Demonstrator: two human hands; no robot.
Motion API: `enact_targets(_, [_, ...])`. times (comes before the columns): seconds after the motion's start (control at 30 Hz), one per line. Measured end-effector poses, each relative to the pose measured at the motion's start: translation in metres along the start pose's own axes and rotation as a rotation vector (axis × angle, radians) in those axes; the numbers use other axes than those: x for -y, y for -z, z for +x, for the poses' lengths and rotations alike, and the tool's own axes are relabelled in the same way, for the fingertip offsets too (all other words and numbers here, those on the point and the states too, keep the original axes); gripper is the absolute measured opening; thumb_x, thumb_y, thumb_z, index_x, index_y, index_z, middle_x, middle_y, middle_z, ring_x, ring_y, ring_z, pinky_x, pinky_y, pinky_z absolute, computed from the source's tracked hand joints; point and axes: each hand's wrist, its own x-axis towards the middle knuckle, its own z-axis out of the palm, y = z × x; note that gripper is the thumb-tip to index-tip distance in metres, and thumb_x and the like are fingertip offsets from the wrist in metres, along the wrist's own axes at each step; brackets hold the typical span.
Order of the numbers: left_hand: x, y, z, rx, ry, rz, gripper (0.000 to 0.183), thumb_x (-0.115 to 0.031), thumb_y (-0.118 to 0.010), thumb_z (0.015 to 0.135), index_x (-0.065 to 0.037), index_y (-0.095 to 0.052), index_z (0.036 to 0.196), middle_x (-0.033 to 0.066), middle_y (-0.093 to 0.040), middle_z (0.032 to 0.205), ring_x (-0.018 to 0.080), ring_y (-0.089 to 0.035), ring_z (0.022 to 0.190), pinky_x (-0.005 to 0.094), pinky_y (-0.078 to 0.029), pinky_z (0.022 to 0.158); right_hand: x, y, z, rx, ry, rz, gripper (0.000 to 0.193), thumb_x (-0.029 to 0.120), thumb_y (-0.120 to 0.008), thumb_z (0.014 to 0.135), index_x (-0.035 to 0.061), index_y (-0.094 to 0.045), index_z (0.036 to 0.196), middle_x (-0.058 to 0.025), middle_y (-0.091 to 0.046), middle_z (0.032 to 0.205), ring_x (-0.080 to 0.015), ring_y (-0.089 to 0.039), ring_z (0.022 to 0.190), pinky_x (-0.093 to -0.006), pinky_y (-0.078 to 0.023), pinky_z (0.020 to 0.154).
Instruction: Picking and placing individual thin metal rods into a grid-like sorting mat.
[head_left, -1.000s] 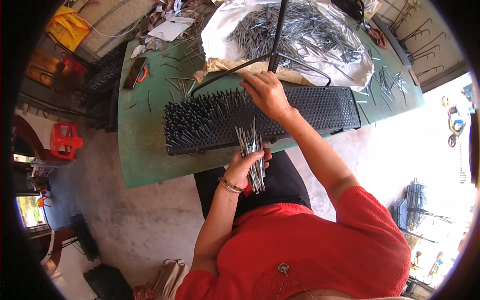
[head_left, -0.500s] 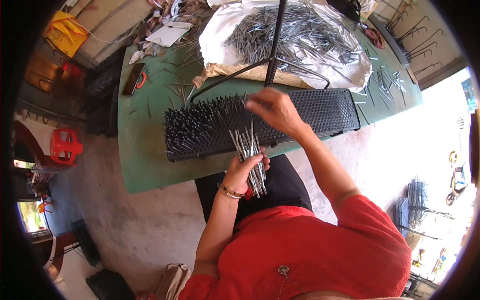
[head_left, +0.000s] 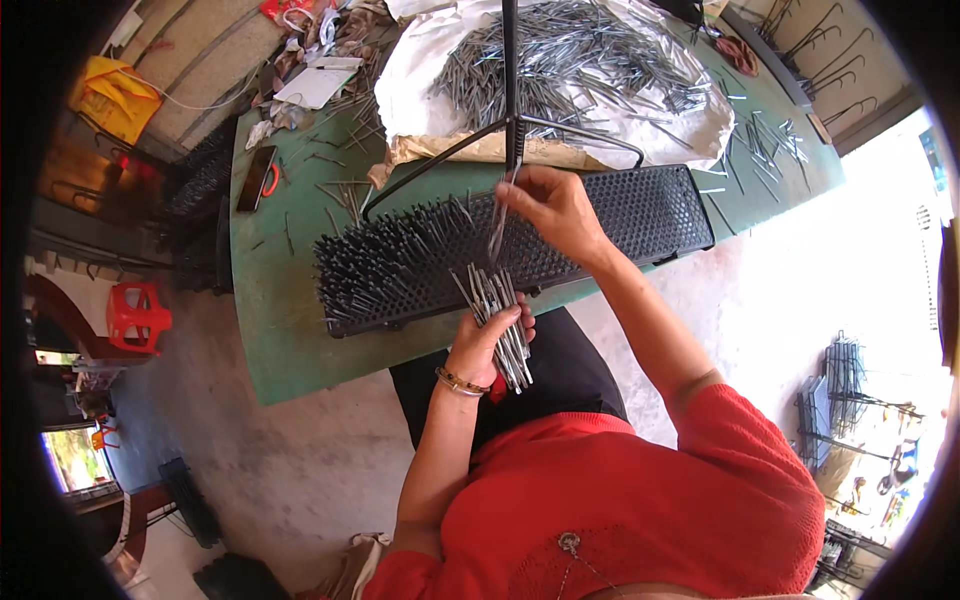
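Observation:
My left hand (head_left: 488, 335) is closed around a bundle of thin metal rods (head_left: 512, 352), held upright just off the table's near edge. Above the bundle, my right hand (head_left: 562, 215) pinches a slim metal rod (head_left: 497, 228) between thumb and fingers; whether it is one rod or more I cannot make out. Both hands are by the middle of a long black perforated rack (head_left: 635, 215). Rods with dark tops (head_left: 375, 260) stand packed in the holes of its left part, while the holes to the right show bare.
Behind the rack, a black metal stand (head_left: 511, 80) rises before a heap of loose rods (head_left: 560, 65) on white paper (head_left: 410, 100). The green table (head_left: 275, 345) also bears a phone (head_left: 256, 178), orange-handled tool (head_left: 271, 180) and scattered rods. A red stool (head_left: 138, 318) stands left.
My right hand has come away from the rack's holes and now holds a rod over the bundle. The left hand keeps its grip. The view has shifted slightly.

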Motion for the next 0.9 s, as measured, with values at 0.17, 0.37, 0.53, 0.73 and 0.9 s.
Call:
enact_targets(0.17, [0.001, -0.001, -0.002, -0.031, 0.023, 0.010, 0.021, -0.011, -0.062, 0.086, -0.001, -0.059, 0.104, 0.0063, -0.063, 0.086, 0.0154, -0.063, 0.076, 0.0300, -0.055, 0.068, 0.004, -0.010, 0.018, -0.156, 0.263, -0.161, 0.020, 0.017, -0.064, 0.087, -0.0027, -0.063, 0.092, -0.0076, -0.062, 0.074, -0.0107, -0.055, 0.066, -0.0268, -0.044, 0.059])
enact_targets(0.37, [0.003, 0.000, -0.004, -0.024, 0.036, 0.003, 0.021, -0.010, -0.062, 0.085, -0.001, -0.059, 0.105, 0.0068, -0.063, 0.087, 0.0155, -0.064, 0.075, 0.0291, -0.056, 0.066, -0.002, -0.015, 0.023, -0.152, 0.375, -0.252, 0.016, 0.012, -0.063, 0.086, -0.0025, -0.061, 0.092, -0.0155, -0.062, 0.080, -0.0285, -0.060, 0.066, -0.0342, -0.047, 0.059])
enact_targets(0.53, [0.003, 0.001, -0.004, -0.021, 0.053, -0.007, 0.021, -0.009, -0.062, 0.086, -0.001, -0.059, 0.105, 0.0067, -0.064, 0.087, 0.0156, -0.064, 0.076, 0.0291, -0.056, 0.067, -0.006, -0.017, 0.024, -0.187, 0.397, -0.247, 0.015, 0.011, -0.063, 0.085, -0.0019, -0.061, 0.091, -0.0165, -0.061, 0.081, -0.0329, -0.060, 0.070, -0.0365, -0.047, 0.062])
enact_targets(0.73, [0.004, 0.003, -0.003, -0.009, 0.056, -0.020, 0.022, -0.008, -0.062, 0.086, -0.001, -0.059, 0.106, 0.0068, -0.064, 0.088, 0.0159, -0.064, 0.077, 0.0294, -0.056, 0.067, -0.005, -0.016, 0.025, -0.171, 0.604, -0.377, 0.013, 0.009, -0.064, 0.082, -0.0013, -0.061, 0.089, -0.0160, -0.062, 0.083, -0.0363, -0.059, 0.078, -0.0405, -0.047, 0.069])
enact_targets(0.9, [0.004, 0.003, -0.003, -0.006, 0.065, -0.016, 0.022, -0.008, -0.061, 0.086, -0.001, -0.059, 0.106, 0.0068, -0.064, 0.088, 0.0160, -0.064, 0.078, 0.0296, -0.056, 0.068, -0.008, -0.020, 0.025, -0.166, 0.575, -0.359, 0.012, 0.008, -0.064, 0.082, -0.0012, -0.062, 0.089, -0.0155, -0.063, 0.083, -0.0353, -0.059, 0.078, -0.0404, -0.047, 0.069])
